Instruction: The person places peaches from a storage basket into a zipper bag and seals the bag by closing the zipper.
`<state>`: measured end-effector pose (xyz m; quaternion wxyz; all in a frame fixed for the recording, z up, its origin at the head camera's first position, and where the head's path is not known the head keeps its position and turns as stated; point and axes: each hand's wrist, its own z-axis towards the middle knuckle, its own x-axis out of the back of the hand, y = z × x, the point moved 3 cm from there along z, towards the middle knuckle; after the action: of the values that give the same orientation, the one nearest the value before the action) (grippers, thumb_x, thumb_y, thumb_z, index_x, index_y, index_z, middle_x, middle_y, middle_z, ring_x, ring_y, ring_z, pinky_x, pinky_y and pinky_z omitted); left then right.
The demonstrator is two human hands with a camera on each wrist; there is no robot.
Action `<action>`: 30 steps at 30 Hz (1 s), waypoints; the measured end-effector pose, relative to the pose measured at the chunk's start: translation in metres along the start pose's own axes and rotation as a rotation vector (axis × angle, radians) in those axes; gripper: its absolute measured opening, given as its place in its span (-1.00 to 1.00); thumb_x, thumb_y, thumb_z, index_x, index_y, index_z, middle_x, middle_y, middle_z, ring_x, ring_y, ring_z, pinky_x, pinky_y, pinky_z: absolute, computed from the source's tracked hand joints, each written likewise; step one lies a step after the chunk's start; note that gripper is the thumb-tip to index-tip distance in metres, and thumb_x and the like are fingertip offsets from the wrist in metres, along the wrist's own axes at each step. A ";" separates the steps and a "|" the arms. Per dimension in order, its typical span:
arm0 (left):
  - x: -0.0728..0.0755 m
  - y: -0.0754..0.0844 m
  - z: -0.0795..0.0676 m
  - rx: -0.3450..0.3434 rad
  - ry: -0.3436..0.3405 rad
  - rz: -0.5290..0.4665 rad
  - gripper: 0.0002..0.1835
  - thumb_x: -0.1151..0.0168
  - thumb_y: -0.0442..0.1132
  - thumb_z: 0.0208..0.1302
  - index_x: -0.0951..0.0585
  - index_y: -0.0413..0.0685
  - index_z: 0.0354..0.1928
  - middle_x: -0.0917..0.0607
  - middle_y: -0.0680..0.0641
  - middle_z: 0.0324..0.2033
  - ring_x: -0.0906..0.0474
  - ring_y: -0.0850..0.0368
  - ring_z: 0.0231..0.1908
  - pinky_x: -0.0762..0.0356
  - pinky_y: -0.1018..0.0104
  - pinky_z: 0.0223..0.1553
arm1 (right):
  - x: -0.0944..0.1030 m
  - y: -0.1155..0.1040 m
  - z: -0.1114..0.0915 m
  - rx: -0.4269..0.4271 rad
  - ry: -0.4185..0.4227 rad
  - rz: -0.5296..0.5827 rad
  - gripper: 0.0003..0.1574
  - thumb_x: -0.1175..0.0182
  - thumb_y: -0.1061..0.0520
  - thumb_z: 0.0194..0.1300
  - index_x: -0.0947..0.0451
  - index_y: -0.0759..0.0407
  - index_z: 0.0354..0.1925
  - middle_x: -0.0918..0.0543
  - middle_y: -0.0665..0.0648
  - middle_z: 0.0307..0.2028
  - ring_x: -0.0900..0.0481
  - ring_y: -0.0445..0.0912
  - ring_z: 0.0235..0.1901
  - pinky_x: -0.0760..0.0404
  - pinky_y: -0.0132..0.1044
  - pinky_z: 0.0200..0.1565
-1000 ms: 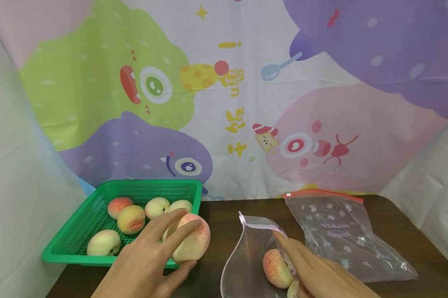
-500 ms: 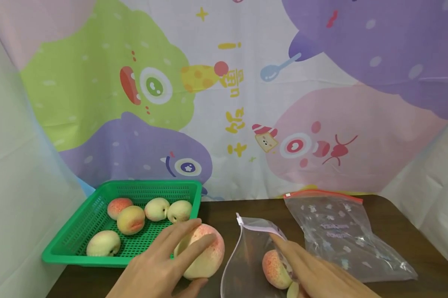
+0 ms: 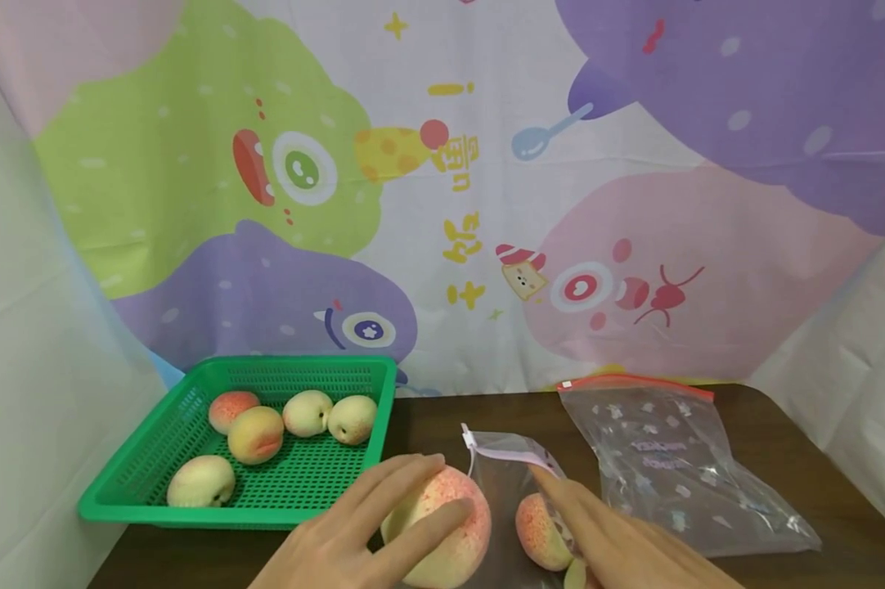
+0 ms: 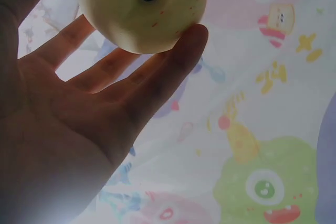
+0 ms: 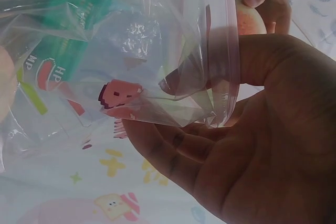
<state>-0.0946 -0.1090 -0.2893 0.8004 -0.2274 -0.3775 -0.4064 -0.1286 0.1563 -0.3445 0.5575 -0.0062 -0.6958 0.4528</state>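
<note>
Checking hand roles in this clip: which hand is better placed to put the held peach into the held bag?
Likely the left hand: it grips the peach close to the open bag. The right hand pinches that bag near its mouth, so seems better used to steady it.

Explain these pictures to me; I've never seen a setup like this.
No machine here: just a person's two bare hands. The wide picture comes from a head-worn camera; the two close ones come from cameras on each wrist. On the dark table, a green basket holds five peaches, and a red-zipped transparent bag lies on the right. The left hand holds another peach. The right hand grips a lilac-zipped transparent bag with at least one peach inside.
</note>
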 end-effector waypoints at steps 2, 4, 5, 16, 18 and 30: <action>-0.003 0.003 0.002 -0.019 0.002 0.002 -0.50 -0.08 0.20 0.43 -0.50 0.22 0.30 -0.43 -0.02 0.30 -0.39 0.09 0.25 -0.63 0.43 -0.20 | 0.000 -0.001 0.000 0.001 0.002 -0.003 0.10 -0.25 -0.31 0.29 0.17 -0.33 0.55 -0.41 -0.22 -0.23 -0.49 -0.40 -0.42 -0.46 -0.41 -0.42; -0.007 0.006 0.004 -0.030 -0.008 0.004 -0.51 -0.10 0.19 0.42 -0.50 0.23 0.29 -0.45 -0.01 0.29 -0.40 0.10 0.24 -0.63 0.42 -0.16 | -0.001 -0.001 0.000 -0.010 0.002 -0.014 0.10 -0.25 -0.32 0.29 0.17 -0.35 0.55 -0.41 -0.23 -0.24 -0.49 -0.40 -0.41 -0.46 -0.40 -0.41; -0.008 0.007 0.005 -0.035 -0.008 0.002 -0.52 -0.12 0.18 0.41 -0.50 0.24 0.29 -0.46 -0.01 0.27 -0.42 0.10 0.23 -0.63 0.41 -0.15 | -0.001 0.000 0.000 -0.017 0.000 -0.023 0.11 -0.25 -0.33 0.28 0.17 -0.35 0.55 -0.40 -0.24 -0.24 -0.48 -0.40 -0.41 -0.46 -0.40 -0.41; -0.026 0.010 0.010 -0.073 -0.008 0.040 -0.60 -0.01 0.17 0.48 -0.55 0.24 0.22 -0.55 0.00 0.17 -0.50 0.13 0.14 -0.59 0.33 -0.06 | 0.002 0.005 -0.003 -0.051 0.024 -0.085 0.16 -0.28 -0.33 0.25 0.20 -0.37 0.56 -0.44 -0.25 -0.15 -0.47 -0.39 -0.35 -0.46 -0.38 -0.37; -0.032 0.011 0.012 -0.094 -0.022 0.064 -0.61 0.02 0.17 0.49 -0.55 0.24 0.20 -0.56 0.00 0.14 -0.52 0.13 0.11 -0.57 0.27 -0.03 | 0.004 0.005 -0.004 -0.086 0.030 -0.129 0.19 -0.27 -0.40 0.21 0.24 -0.43 0.55 -0.44 -0.28 0.01 -0.49 -0.37 -0.23 -0.51 -0.33 -0.31; -0.048 0.010 0.014 -0.071 -0.048 0.104 -0.65 -0.23 0.02 0.31 -0.60 0.18 0.10 -0.59 -0.07 0.09 -0.57 -0.01 0.05 -0.63 0.15 -0.07 | 0.000 0.006 -0.009 -0.126 0.033 -0.218 0.18 -0.16 -0.54 0.19 0.27 -0.49 0.54 -0.39 -0.29 0.26 -0.50 -0.29 0.05 -0.60 -0.16 -0.14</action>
<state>-0.1107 -0.0709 -0.3193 0.8027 -0.2844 -0.3695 -0.3718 -0.1244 0.1654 -0.3487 0.6132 0.0272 -0.7103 0.3446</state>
